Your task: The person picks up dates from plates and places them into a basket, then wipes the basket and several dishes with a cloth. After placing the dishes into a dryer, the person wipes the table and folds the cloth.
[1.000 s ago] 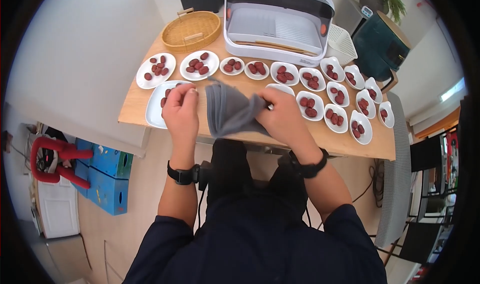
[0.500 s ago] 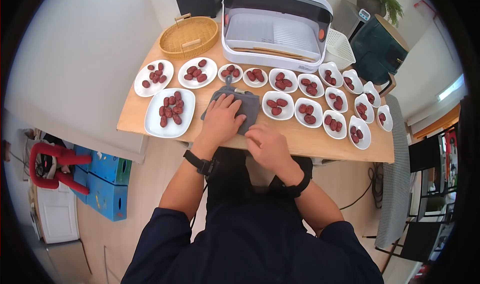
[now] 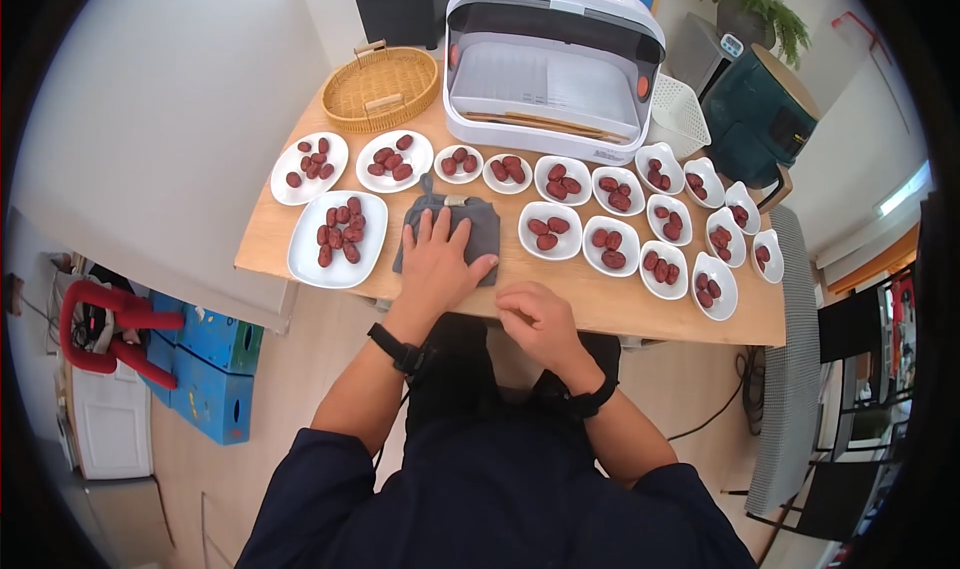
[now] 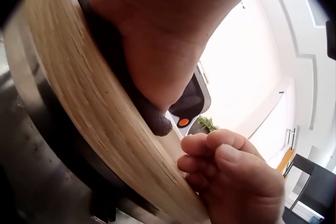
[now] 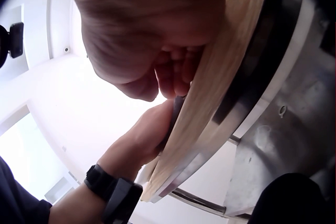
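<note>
The light-brown wooden table [image 3: 620, 304] supports the full arrangement. At its far side stands the white appliance with a dark-tinted transparent front [image 3: 545, 150]; the dark green appliance with a brown handle [image 3: 750, 109] stands to the right, and the round, yellow-brown woven tray [image 3: 368, 87] lies to the left. The white rounded-square plate [image 3: 304, 231] sits near the left side of the tabletop, in front of the two white oval plates [image 3: 421, 149]. The folded dark gray cloth [image 3: 485, 231] lies flat near the front edge, between the rounded-square plate and the small white dishes [image 3: 550, 253] on the right; a loop extends from its far edge, next to a small pale tag. The left hand [image 3: 438, 271] is palm down on the cloth, fingers extended and spread, pressing against it without gripping. The right hand [image 3: 538, 324] is beside the cloth at the front edge, fingers loosely curled, relaxed and grasping nothing. The smallest items are the dark red, wrinkled oval fruits [image 3: 350, 235], placed in groups on the plates and in the dishes.
</note>
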Demonstrator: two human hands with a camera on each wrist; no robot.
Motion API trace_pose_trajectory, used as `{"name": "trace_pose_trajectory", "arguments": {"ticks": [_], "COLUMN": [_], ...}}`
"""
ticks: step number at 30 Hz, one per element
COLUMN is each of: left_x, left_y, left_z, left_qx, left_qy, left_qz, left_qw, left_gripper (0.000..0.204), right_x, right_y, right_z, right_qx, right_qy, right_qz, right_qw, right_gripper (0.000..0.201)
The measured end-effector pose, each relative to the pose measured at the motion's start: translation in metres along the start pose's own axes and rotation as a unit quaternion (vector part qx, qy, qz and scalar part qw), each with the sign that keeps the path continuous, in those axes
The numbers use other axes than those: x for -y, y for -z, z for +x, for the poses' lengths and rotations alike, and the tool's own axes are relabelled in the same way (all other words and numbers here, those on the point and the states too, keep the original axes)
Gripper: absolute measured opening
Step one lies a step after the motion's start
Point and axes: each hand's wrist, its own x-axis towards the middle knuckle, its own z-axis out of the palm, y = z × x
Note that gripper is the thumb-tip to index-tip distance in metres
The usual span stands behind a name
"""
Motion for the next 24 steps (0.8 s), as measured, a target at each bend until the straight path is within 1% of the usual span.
{"name": "trace_pose_trajectory", "arguments": {"ticks": [2, 3, 5, 6, 8, 9, 10, 11, 12, 13, 14, 15, 16, 17, 18, 19, 20, 21, 22, 23, 24], "left_x": [0.004, 0.004, 0.0, -0.001, -0.005, -0.007, -0.01, -0.013, -0.011, -0.003, -0.004, -0.011, -0.017, -0.021, -0.032, -0.044, -0.054, -0.062, -0.07, -0.075, -0.077], "left_y": [0.001, 0.004, 0.016, 0.022, 0.041, 0.055, 0.074, 0.092, 0.102, 0.099, 0.095, 0.091, 0.085, 0.066, 0.063, 0.059, 0.055, 0.053, 0.052, 0.051, 0.052], "left_z": [-0.014, -0.021, -0.038, -0.047, -0.061, -0.065, -0.062, -0.057, -0.054, -0.054, -0.049, -0.041, -0.034, -0.027, -0.017, -0.009, -0.002, 0.004, 0.009, 0.013, 0.019], "left_qx": [-0.032, -0.032, -0.015, -0.013, 0.033, 0.086, 0.085, 0.179, 0.262, 0.246, 0.245, 0.21, 0.17, 0.115, 0.114, 0.035, -0.046, -0.046, -0.039, -0.03, -0.022], "left_qy": [-0.04, -0.041, -0.045, -0.047, -0.07, -0.069, -0.07, 0.049, 0.165, 0.175, 0.174, 0.234, 0.286, 0.29, 0.285, 0.257, 0.226, 0.222, 0.232, 0.242, 0.25], "left_qz": [-0.007, -0.006, -0.046, -0.046, -0.069, -0.069, -0.069, -0.238, -0.395, -0.481, -0.482, -0.606, -0.713, -0.696, -0.698, -0.674, -0.645, -0.649, -0.704, -0.755, -0.801], "left_qw": [0.999, 0.999, 0.998, 0.998, 0.995, 0.992, 0.992, 0.954, 0.865, 0.823, 0.823, 0.73, 0.617, 0.646, 0.647, 0.692, 0.728, 0.727, 0.67, 0.608, 0.543], "left_gripper": [0.051, 0.051, 0.042, 0.042, 0.036, 0.032, 0.032, 0.029, 0.027, 0.024, 0.024, 0.024, 0.023, 0.026, 0.026, 0.024, 0.023, 0.023, 0.022, 0.021, 0.02], "right_x": [0.0, -0.001, -0.002, -0.002, -0.002, -0.001, 0.0, 0.002, 0.006, 0.009, 0.013, 0.019, 0.026, 0.035, 0.047, 0.056, 0.061, 0.064, 0.068, 0.075, 0.062], "right_y": [0.002, 0.002, 0.002, 0.002, 0.003, 0.006, 0.008, 0.01, 0.011, 0.013, 0.011, 0.007, 0.005, 0.006, 0.01, 0.011, 0.01, 0.01, 0.011, 0.02, 0.021], "right_z": [0.0, 0.0, -0.001, -0.001, -0.003, -0.005, -0.007, -0.01, -0.013, -0.014, -0.012, -0.006, -0.001, 0.006, 0.014, 0.019, 0.023, 0.028, 0.034, 0.041, 0.05], "right_qx": [0.002, 0.001, -0.002, -0.004, -0.008, -0.008, -0.007, -0.007, -0.012, -0.019, -0.018, -0.015, -0.012, -0.013, 0.001, 0.014, 0.012, 0.0, -0.012, -0.034, -0.089], "right_qy": [0.004, 0.005, 0.004, 0.001, -0.001, -0.04, -0.079, -0.077, -0.109, -0.142, -0.141, -0.139, -0.134, -0.13, -0.145, -0.162, -0.159, -0.121, -0.082, -0.111, -0.107], "right_qz": [0.012, 0.018, 0.027, 0.023, 0.019, 0.062, 0.105, 0.105, 0.132, 0.159, 0.158, 0.273, 0.384, 0.382, 0.38, 0.378, 0.375, 0.279, 0.181, 0.168, 0.174], "right_qw": [1.0, 1.0, 1.0, 1.0, 1.0, 0.997, 0.991, 0.991, 0.985, 0.977, 0.977, 0.952, 0.914, 0.915, 0.914, 0.911, 0.913, 0.953, 0.98, 0.979, 0.975], "right_gripper": [0.008, 0.008, 0.009, 0.008, 0.008, 0.01, 0.012, 0.012, 0.025, 0.04, 0.04, 0.056, 0.074, 0.074, 0.082, 0.091, 0.091, 0.088, 0.086, 0.08, 0.067]}}
